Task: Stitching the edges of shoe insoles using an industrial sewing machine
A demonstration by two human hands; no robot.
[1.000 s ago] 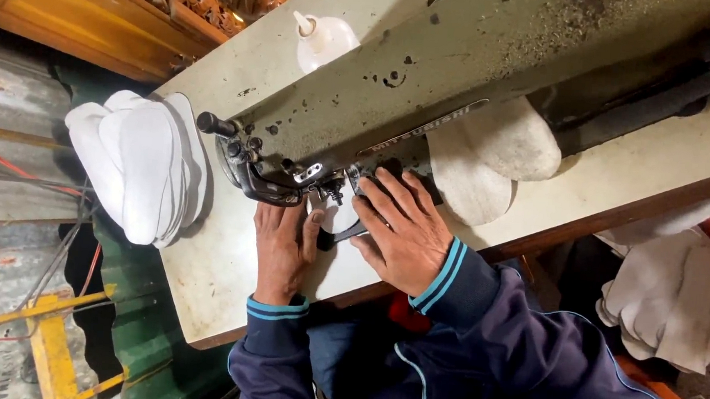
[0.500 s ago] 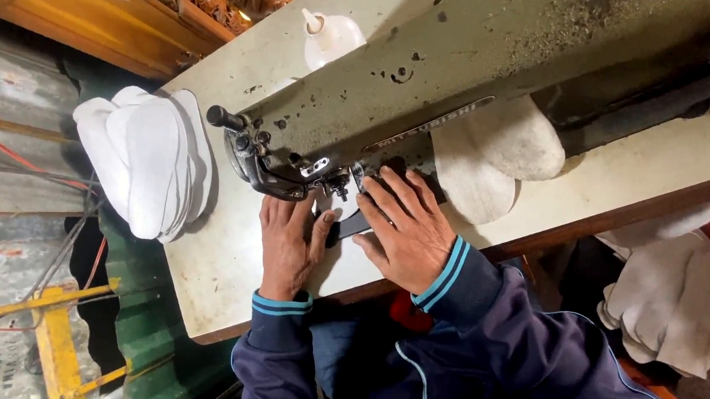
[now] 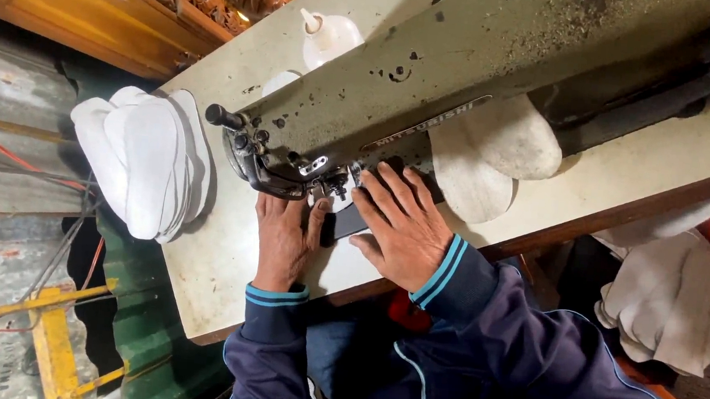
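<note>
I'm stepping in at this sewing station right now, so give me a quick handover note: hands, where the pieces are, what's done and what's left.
Left hand: flat on the table, fingers up against the needle area of the sewing machine.
Right hand: spread flat, pressing a dark piece by the presser foot.
Pieces: a stack of white sole-shaped pieces lies at the table's left end; two more white pieces lie behind the machine arm. A white squeeze bottle stands at the far edge.
Done: cannot tell which pieces are stitched.
Left: the piece under the hands looks mid-seam; the needle itself is hidden.
</note>
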